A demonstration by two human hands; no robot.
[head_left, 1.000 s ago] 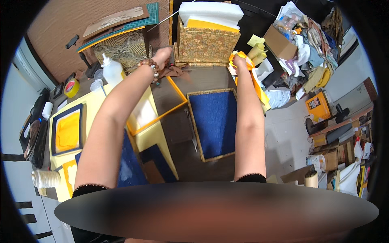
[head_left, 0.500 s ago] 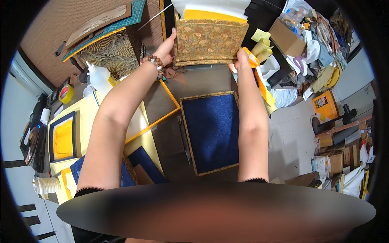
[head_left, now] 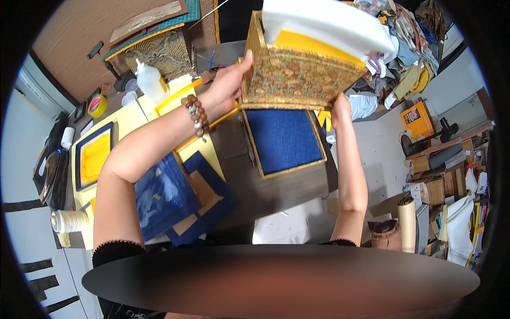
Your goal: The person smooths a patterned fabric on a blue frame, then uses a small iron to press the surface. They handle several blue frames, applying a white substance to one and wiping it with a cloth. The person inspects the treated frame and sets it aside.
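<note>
A box covered in gold floral brocade (head_left: pixel 305 77) is gripped between my two hands above the table, tilted with its right side lower. White foam sheet (head_left: pixel 329 26) and a yellow sheet (head_left: pixel 313 48) stick up out of its open top. My left hand (head_left: pixel 227 87) is closed on its left side, thumb along the edge. At its lower right corner my right hand (head_left: pixel 341 111) holds on, fingers partly hidden behind the box. Below lies a shallow gold-edged tray or lid lined in dark blue (head_left: pixel 287 143), its far edge hidden by the box.
A glue bottle (head_left: pixel 152 82) and a yellow-filled blue frame (head_left: pixel 94 157) are at the left. Blue covered boards (head_left: pixel 164 196) lie near my left elbow. A thin dark tool (head_left: pixel 247 141) rests beside the tray. Fabric scraps (head_left: pixel 411 53) pile up at the far right.
Both hands have brought the box up and nearer, to the right, and it has become tilted. It now covers the tray's far edge. My view has shifted too.
</note>
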